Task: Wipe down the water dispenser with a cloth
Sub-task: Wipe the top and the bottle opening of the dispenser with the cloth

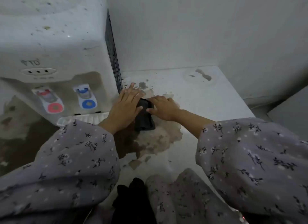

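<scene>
**Both hands on the cloth, beside the dispenser**

Nearest the camera, two floral sleeves – left, right – reach forward over a white desk. A brown, patchy stain spreads over the desk on the near side of the fingers and runs under them.

The dark cloth lies folded on that stain, between the two hands and not on the dispenser. The left hand lies flat, its fingers straight and slightly spread, pointing away from the person; the thumb side of the hand rests along the cloth's left edge. The right hand sits on the cloth's far right part with its fingers curled down at the cloth's far end and the thumb laid on top – it pinches the cloth there.

Left of the left fingers stands the white water dispenser, speckled with dirt. Its blue tap is the one nearer those fingers, the red tap farther left, and the drip tray sits below both. Just beyond the left fingertips is the dispenser's black rear grille. A pale wall rises behind everything.
</scene>
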